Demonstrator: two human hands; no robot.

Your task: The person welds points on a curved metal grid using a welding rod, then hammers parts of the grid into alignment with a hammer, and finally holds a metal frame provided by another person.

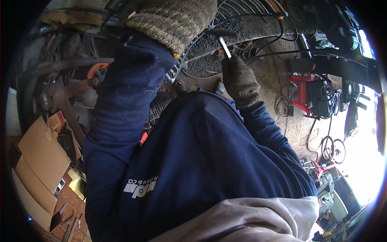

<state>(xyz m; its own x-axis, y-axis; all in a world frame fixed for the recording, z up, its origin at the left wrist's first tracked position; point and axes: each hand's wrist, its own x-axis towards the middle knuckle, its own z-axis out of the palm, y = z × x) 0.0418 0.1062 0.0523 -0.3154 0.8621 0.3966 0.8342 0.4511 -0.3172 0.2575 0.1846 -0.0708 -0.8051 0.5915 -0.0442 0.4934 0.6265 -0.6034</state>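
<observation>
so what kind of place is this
Probably a repair or metal workshop. Both gloved hands, left hand and right hand, work at a wire fan guard, the right holding a small metal rod. Cables trail over a dirty floor beside a red stool and cardboard scraps.

Gloved right hand (238, 78) grips white rod (224, 47); left hand (177, 20) on wire guard (242, 8).

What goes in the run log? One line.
left hand: gloved, on wire guard | right hand: gloved, grips metal rod | dirt floor
</observation>
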